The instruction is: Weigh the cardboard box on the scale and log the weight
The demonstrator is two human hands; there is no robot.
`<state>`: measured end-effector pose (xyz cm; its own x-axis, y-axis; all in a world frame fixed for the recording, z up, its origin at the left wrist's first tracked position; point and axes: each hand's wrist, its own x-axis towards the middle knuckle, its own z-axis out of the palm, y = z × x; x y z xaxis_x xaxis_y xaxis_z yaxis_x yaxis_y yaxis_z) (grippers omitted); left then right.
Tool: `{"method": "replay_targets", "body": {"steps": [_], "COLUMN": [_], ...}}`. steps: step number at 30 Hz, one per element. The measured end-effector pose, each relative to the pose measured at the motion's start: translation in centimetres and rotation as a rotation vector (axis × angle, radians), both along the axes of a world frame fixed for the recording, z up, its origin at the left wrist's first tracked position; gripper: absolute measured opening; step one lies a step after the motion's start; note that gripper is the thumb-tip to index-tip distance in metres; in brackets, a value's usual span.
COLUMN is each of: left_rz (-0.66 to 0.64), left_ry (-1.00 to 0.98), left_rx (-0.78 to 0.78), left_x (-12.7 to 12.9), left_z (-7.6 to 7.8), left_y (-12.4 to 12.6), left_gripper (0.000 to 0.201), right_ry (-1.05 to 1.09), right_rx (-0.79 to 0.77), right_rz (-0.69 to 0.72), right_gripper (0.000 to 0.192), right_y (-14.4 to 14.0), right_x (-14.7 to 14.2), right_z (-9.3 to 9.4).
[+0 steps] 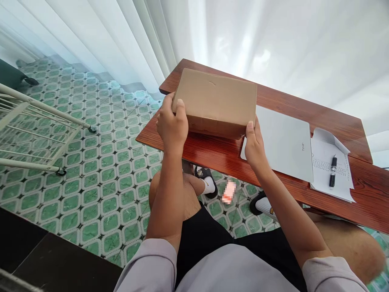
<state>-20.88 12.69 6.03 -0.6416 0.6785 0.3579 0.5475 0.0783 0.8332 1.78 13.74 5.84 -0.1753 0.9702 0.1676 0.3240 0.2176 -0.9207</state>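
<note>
A closed brown cardboard box (217, 95) is held between my two hands over the left part of the wooden table (209, 148). My left hand (173, 121) grips its left end, thumb on the top face near the front corner. At the front right corner, my right hand (254, 142) has its thumb against the box edge and its fingers along the right side. Whether the box's underside rests on the table or is slightly lifted, I cannot tell. Just right of the box, a closed silver laptop (281, 142) lies partly behind my right hand.
Paper sheets with writing (326, 162) lie right of the laptop, with a black pen (333, 170) on them. White curtains (273, 44) hang behind the table. A white wheeled rack (39, 134) stands at left on the green tiled floor (103, 162). A blurred pinkish patch (229, 192) shows below the table.
</note>
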Motion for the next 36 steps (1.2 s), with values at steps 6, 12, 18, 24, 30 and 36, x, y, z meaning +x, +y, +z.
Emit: {"method": "replay_targets", "body": {"steps": [6, 12, 18, 24, 30, 36], "left_rz": [-0.050, -0.146, -0.175, -0.288, -0.452, -0.603], "left_ry": [-0.034, -0.091, -0.038, -0.111, -0.220, -0.223], "left_rx": [0.117, 0.232, 0.241, 0.339, 0.326, 0.342], "left_x": [0.9, 2.1, 4.4, 7.5, 10.6, 12.8], "left_z": [0.2, 0.1, 0.5, 1.5, 2.4, 1.7], "left_y": [0.3, 1.1, 1.8, 2.0, 1.7, 2.1], "left_gripper": [0.035, 0.038, 0.045, 0.053, 0.053, 0.046], "right_ry": [-0.004, 0.008, 0.036, 0.060, 0.026, 0.195], "right_rx": [0.055, 0.125, 0.105, 0.134, 0.143, 0.090], "right_rz": [-0.021, -0.060, -0.113, -0.197, -0.293, -0.358], "right_gripper": [0.070, 0.069, 0.063, 0.061, 0.064, 0.062], "right_y": [-0.8, -1.4, -1.4, -1.5, -1.4, -1.6], "right_x": [0.9, 2.8, 5.4, 8.6, 12.5, 15.6], "right_z": [0.9, 2.1, 2.5, 2.1, 1.7, 1.4]}}
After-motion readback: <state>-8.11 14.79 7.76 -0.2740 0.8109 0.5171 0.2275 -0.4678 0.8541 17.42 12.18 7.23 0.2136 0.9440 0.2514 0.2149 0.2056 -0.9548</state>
